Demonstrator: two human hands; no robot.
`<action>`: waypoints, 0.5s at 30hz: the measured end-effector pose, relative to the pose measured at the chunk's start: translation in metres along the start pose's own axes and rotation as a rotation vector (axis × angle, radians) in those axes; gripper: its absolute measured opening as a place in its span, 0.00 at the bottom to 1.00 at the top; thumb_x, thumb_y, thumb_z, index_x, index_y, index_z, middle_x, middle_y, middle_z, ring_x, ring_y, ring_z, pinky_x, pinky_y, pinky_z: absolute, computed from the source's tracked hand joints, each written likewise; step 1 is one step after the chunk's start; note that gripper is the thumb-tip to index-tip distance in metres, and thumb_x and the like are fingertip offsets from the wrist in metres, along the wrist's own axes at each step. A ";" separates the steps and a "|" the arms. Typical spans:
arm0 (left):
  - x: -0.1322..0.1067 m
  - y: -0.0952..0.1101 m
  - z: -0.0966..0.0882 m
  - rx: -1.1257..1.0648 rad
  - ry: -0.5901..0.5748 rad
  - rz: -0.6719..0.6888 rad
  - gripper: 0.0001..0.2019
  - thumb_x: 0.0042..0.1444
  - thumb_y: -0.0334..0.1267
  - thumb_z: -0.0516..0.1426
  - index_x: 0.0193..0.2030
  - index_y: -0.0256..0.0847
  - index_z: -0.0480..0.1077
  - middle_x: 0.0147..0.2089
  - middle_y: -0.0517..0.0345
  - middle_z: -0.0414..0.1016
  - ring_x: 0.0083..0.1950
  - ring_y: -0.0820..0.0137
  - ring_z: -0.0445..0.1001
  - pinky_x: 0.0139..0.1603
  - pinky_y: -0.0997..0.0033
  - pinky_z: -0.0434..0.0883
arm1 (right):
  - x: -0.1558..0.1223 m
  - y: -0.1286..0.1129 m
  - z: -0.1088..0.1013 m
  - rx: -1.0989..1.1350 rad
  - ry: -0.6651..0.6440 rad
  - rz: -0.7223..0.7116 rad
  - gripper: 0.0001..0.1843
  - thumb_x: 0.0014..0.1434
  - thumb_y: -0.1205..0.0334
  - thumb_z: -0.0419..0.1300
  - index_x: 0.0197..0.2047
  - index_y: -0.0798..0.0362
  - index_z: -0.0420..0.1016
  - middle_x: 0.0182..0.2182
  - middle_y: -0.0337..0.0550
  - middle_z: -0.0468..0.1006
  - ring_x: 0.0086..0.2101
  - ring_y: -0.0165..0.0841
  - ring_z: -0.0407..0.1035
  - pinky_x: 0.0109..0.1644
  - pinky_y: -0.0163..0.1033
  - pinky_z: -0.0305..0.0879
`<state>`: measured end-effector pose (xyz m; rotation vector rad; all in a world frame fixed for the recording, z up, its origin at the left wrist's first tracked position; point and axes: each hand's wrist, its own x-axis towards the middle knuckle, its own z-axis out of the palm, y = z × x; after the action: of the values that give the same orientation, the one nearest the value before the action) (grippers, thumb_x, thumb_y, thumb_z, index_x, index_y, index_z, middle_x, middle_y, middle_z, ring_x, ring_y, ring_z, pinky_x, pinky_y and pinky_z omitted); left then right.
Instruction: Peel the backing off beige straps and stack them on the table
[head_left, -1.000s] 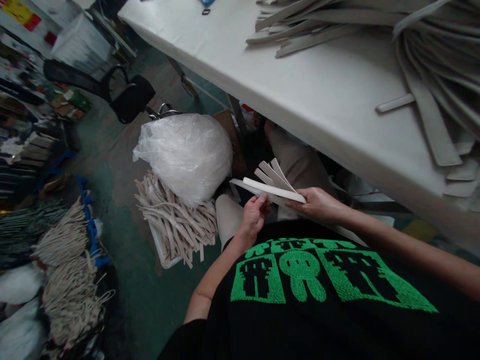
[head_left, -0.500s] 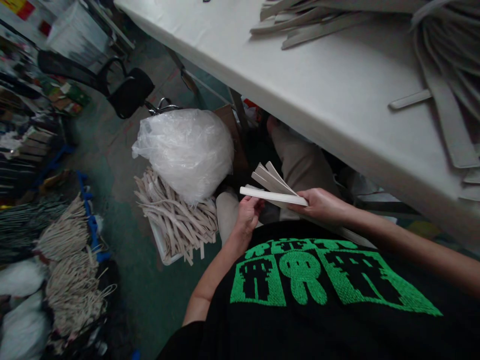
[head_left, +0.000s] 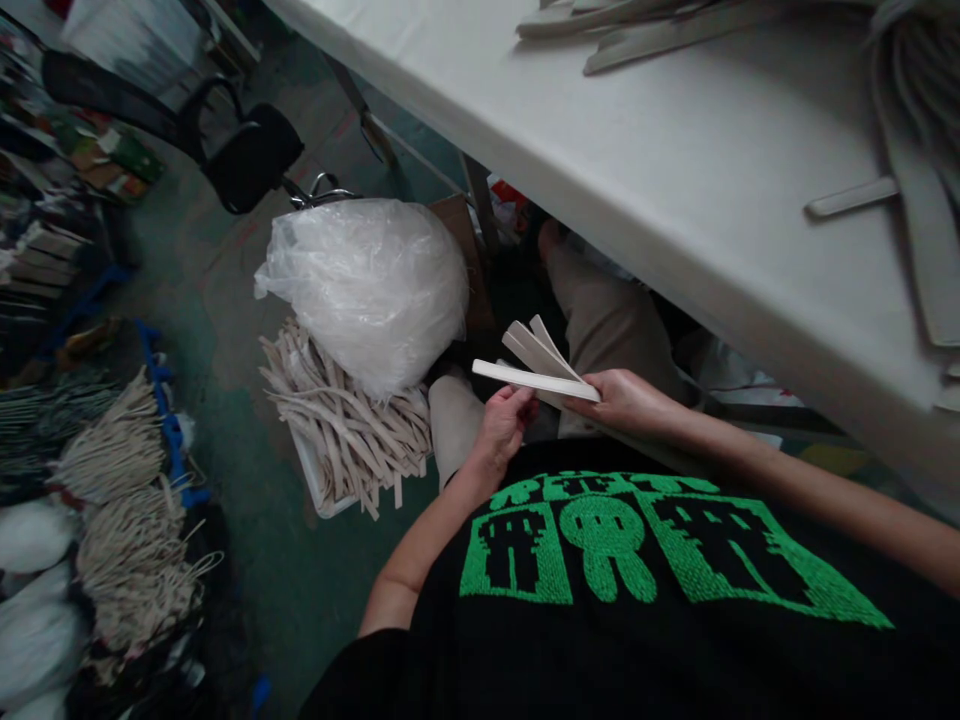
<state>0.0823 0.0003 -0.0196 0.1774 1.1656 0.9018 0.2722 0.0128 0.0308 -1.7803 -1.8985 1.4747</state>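
My right hand [head_left: 626, 400] grips a fanned bundle of flat beige strips [head_left: 536, 362] above my lap, just below the white table's front edge [head_left: 600, 215]. My left hand [head_left: 504, 425] is curled under the near end of the bundle, fingers touching the lowest strip. The strips fan out to the upper left, away from my hands. More beige strips lie on the table top [head_left: 645, 30] at the far side.
A white bin heaped with beige strips [head_left: 341, 425] stands on the green floor left of my knee, a stuffed clear plastic bag [head_left: 367, 285] on top of it. A black chair [head_left: 240, 160] is farther back. Bundled cords [head_left: 120, 520] pile up at the left.
The bundle and both hands keep the same hold; the view has swung slightly, shifting everything a little up and left. My left fingers have closed a bit more under the strips.
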 end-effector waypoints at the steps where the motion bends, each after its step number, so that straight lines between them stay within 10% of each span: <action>1: -0.001 -0.003 0.002 0.006 -0.031 -0.012 0.16 0.40 0.36 0.72 0.31 0.34 0.73 0.25 0.63 0.72 0.25 0.78 0.69 0.31 0.75 0.64 | 0.003 -0.002 0.001 0.005 0.013 0.006 0.21 0.56 0.42 0.63 0.28 0.52 0.76 0.21 0.41 0.75 0.24 0.35 0.69 0.25 0.35 0.57; 15: -0.003 0.004 0.008 0.065 -0.019 -0.066 0.15 0.43 0.37 0.72 0.29 0.36 0.70 0.23 0.65 0.69 0.24 0.79 0.68 0.29 0.78 0.64 | 0.012 -0.003 0.004 0.126 -0.010 0.045 0.16 0.57 0.49 0.63 0.29 0.53 0.76 0.22 0.40 0.76 0.23 0.32 0.68 0.23 0.34 0.56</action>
<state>0.0866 0.0034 -0.0121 0.1989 1.1773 0.8035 0.2640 0.0206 0.0248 -1.7729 -1.7387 1.5826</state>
